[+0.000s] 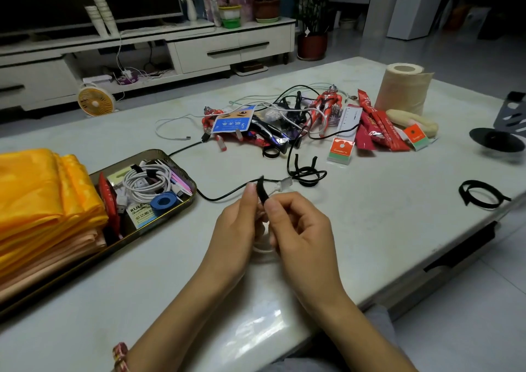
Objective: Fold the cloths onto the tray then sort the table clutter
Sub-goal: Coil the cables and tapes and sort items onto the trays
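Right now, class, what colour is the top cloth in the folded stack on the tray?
The top cloth is golden yellow; head view.

The table top (370, 229) is smooth, glossy pale stone, the folded cloths (42, 195) shine like satin, the tray (153, 151) looks dark glossy metal, the paper roll (404, 90) is matt, and the strap (262, 193) is matt black fabric.

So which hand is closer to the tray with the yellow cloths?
The left hand. It is to the right of the tray; the right hand is farther right still, on the other side of the black strap both pinch.
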`<state>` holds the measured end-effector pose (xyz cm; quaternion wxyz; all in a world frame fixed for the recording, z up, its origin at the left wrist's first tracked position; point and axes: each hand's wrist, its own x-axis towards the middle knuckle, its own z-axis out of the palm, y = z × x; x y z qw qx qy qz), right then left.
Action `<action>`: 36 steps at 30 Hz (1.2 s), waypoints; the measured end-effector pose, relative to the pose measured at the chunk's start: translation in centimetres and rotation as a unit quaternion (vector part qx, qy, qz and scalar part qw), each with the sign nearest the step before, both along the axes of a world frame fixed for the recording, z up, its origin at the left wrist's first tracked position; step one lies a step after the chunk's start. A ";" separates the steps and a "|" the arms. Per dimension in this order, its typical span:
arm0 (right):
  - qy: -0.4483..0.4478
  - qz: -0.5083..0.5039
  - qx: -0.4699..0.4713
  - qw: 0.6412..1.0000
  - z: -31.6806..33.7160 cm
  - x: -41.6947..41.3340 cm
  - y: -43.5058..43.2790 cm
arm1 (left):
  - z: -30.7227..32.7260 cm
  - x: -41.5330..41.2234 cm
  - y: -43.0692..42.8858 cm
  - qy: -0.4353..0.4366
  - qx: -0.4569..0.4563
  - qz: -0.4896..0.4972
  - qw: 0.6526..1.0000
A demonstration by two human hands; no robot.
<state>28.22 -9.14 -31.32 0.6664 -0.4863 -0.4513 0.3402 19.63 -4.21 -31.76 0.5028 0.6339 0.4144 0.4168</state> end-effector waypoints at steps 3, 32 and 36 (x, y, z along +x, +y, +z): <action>-0.020 -0.014 -0.050 0.998 -0.5 -0.1 0.3 | 0.1 0.2 -0.4 0.002 0.000 0.010 1.000; -0.347 0.171 -0.033 0.922 2.3 4.4 3.9 | 1.2 -1.5 1.5 -0.016 0.060 0.036 0.997; -0.253 0.270 -0.105 0.923 3.4 5.0 3.8 | 1.3 -1.5 1.2 -0.018 0.106 0.008 0.994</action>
